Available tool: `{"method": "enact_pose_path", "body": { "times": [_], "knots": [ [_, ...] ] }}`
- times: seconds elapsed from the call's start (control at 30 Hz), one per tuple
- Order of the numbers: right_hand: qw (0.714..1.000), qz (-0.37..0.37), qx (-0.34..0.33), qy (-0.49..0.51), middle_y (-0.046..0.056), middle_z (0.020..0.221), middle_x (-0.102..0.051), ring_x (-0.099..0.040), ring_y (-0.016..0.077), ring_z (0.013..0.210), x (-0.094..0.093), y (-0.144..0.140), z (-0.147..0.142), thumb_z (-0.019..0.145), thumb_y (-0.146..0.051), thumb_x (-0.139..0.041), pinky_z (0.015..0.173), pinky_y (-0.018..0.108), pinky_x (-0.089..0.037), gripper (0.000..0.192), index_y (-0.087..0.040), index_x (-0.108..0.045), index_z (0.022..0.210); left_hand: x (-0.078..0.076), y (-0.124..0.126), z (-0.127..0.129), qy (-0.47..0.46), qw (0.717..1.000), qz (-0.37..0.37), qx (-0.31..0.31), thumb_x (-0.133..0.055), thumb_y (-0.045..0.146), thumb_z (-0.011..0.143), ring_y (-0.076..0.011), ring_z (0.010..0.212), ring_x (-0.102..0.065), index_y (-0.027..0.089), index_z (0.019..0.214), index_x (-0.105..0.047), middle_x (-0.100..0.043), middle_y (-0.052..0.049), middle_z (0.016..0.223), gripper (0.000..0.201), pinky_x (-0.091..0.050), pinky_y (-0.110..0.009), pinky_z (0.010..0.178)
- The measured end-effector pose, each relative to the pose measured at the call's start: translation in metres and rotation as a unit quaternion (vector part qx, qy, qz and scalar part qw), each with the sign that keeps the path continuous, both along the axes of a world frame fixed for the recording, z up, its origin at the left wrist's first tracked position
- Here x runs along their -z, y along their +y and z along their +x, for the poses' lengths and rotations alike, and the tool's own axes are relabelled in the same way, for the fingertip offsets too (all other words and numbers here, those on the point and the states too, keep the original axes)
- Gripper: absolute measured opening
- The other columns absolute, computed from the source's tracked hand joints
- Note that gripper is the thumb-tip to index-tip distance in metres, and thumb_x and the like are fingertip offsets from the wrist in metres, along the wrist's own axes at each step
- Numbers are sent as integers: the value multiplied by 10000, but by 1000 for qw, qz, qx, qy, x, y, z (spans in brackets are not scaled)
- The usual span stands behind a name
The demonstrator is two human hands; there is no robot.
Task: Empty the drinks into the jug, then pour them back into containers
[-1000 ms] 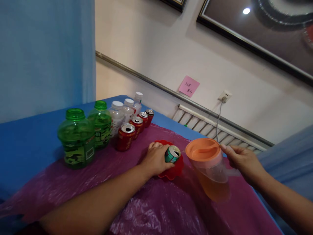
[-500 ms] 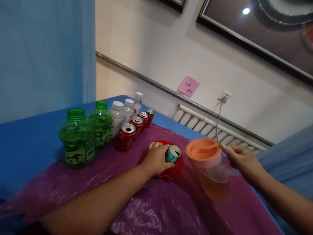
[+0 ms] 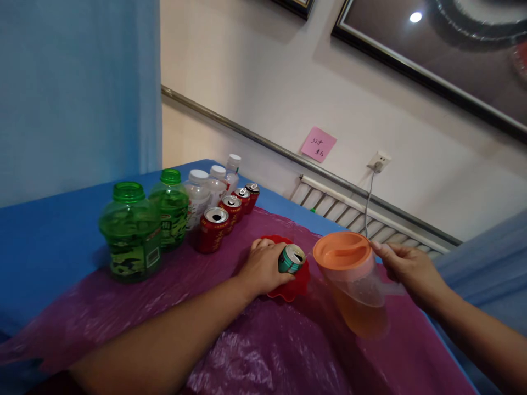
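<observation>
- The left hand (image 3: 263, 267) is curled around a green can (image 3: 290, 258), which sits opened on a red dish (image 3: 299, 282) at the middle of the purple sheet (image 3: 263, 351).
- The right hand (image 3: 405, 267) is closed on the handle of a clear pitcher (image 3: 354, 285) with an orange lid, just right of the can.
- Since the earlier frames, both hands, can and pitcher have barely shifted.

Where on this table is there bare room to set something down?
Bare purple sheet lies near the front edge, between the left forearm and the pitcher. Bare blue cloth lies left of the green jars. It is crowded along the row of red cans.
</observation>
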State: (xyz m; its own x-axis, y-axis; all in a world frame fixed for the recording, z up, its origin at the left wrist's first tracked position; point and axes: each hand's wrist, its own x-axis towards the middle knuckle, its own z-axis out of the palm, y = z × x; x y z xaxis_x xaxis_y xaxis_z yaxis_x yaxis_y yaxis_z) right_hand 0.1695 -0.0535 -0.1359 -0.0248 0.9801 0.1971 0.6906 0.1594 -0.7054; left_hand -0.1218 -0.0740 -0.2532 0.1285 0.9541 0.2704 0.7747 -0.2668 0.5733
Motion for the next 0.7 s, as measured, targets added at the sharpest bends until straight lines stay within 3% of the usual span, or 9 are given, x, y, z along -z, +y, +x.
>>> {"method": "enact_pose_path", "body": {
  "times": [0.7],
  "knots": [
    [1000,12,-9,-24,-41,454,-363,-319,104,445,1,-1,3,782,-757,-630,430,258,-266,638,-232,-412,493,0,0,0,-3,1000,5,3,-851,473,655,-330,1134,-581,297,1192,-674,-711,-58,1111,592,-354,-469,1039]
  ]
}}
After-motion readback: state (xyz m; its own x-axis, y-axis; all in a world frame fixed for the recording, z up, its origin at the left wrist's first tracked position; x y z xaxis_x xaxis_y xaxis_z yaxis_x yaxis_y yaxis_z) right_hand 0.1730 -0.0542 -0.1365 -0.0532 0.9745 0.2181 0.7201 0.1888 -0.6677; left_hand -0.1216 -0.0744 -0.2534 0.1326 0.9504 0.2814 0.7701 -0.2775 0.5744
